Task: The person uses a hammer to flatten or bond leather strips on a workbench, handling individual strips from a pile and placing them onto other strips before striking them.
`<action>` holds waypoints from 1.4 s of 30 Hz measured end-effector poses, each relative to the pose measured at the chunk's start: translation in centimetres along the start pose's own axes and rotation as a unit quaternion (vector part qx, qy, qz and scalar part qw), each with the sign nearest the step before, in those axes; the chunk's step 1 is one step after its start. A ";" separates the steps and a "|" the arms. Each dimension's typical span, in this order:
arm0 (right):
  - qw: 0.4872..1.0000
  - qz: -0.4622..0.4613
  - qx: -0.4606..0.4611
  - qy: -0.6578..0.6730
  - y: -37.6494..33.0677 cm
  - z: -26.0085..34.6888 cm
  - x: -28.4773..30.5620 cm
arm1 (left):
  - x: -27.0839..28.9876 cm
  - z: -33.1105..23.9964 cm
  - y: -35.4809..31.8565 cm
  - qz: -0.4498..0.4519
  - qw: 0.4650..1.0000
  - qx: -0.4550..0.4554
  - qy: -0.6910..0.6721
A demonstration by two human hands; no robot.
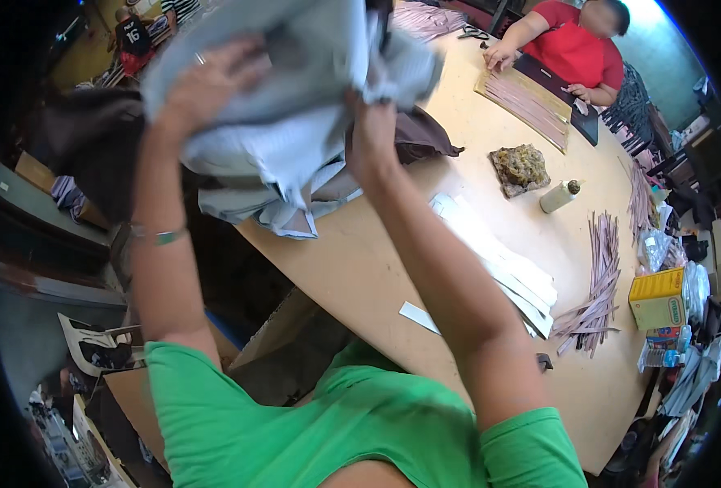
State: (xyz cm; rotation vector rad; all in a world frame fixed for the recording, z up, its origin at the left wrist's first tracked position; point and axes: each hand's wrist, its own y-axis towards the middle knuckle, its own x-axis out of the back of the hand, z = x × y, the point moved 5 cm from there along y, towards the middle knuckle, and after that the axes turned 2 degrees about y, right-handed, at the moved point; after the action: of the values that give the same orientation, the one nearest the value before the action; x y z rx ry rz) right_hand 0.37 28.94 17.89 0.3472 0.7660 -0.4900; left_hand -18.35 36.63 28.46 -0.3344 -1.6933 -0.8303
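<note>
Large light-grey sheets of fabric or leather (254, 150) are lifted in front of me at the table's far left edge, their upper part smeared by motion. My left hand (214, 85), with a ring on one finger, lies against the upper sheet, fingers stretched out and somewhat blurred. Closed around a bunched edge of the same material is my right hand (372, 134); its fingertips are partly hidden. Beneath and behind the grey layers shows a dark brown piece (421, 137) of similar material.
On the table (360, 260) are white strips (498, 260), pinkish strips (596, 285), a mottled brown block (520, 169) and a white bottle (559, 196). Across it, a person in red (576, 45) handles strips on a board (527, 110). A yellow box (657, 299) stands at right.
</note>
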 end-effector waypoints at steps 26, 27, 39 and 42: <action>0.704 0.100 0.042 -0.702 -20.9 17.5 22.6 | -6.4 -19.4 -7.6 -0.132 0.936 -0.226 -0.235; 0.651 0.037 0.056 -0.756 -23.2 19.3 24.6 | -8.0 -23.6 -8.8 -0.041 0.916 -0.268 -0.295; 0.477 -0.242 -0.072 -0.841 -37.8 25.3 37.5 | -23.4 -43.3 -22.4 0.144 0.883 -0.319 -0.312; 0.485 -0.255 -0.031 -0.836 -38.1 27.6 40.0 | -24.1 -45.1 -22.9 0.160 0.885 -0.325 -0.292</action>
State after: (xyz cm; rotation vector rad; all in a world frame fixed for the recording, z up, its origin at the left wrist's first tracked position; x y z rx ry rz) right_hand 20.37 -27.50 2.67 -0.5331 -1.1459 -1.0500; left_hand 7.62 -5.27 1.90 -1.4082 -1.7711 -1.0963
